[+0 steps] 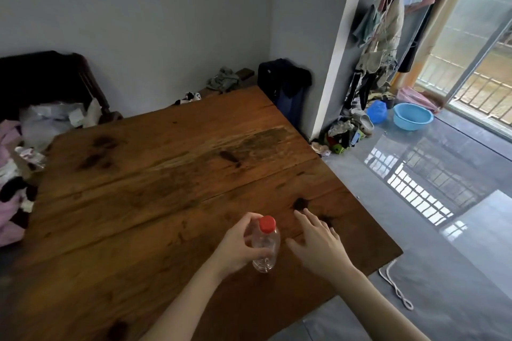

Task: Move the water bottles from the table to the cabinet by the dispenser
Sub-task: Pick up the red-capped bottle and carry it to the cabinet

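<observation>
A clear plastic water bottle with a red cap stands upright near the front right part of the wooden table. My left hand grips the bottle's body from the left, fingers curled round it. My right hand hovers just right of the bottle with straight, spread fingers and holds nothing. No other bottle, no cabinet and no dispenser is in view.
Clothes and plastic bags pile up at the table's left edge. A dark suitcase stands behind the far corner. On the tiled floor to the right lie a blue basin, scattered clothes and a white cord.
</observation>
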Motion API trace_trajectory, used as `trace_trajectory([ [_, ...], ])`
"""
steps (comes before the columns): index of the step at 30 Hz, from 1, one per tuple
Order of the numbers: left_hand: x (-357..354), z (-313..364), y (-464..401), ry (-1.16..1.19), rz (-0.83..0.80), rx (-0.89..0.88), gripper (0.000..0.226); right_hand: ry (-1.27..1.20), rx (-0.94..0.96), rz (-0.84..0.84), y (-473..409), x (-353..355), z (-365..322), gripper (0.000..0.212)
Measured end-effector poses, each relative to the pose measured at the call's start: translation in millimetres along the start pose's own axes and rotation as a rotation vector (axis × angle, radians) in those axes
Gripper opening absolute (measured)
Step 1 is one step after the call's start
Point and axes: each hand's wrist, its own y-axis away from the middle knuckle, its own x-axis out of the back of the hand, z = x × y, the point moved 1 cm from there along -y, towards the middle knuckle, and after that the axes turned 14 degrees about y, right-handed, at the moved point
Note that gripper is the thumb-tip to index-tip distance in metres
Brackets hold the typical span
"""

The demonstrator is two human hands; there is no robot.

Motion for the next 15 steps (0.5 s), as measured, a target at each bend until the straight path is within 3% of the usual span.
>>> trace_trajectory([
  [10, 3, 5, 1, -0.065, 0.016, -0.153, 0.062, -0.017, -0.038, -0.024, 1, -11, 4, 0.073],
  [15, 7, 39, -1, -0.021, 0.008, -0.229, 0.065, -0.458, -0.157, -0.126, 1, -11, 16, 0.059],
])
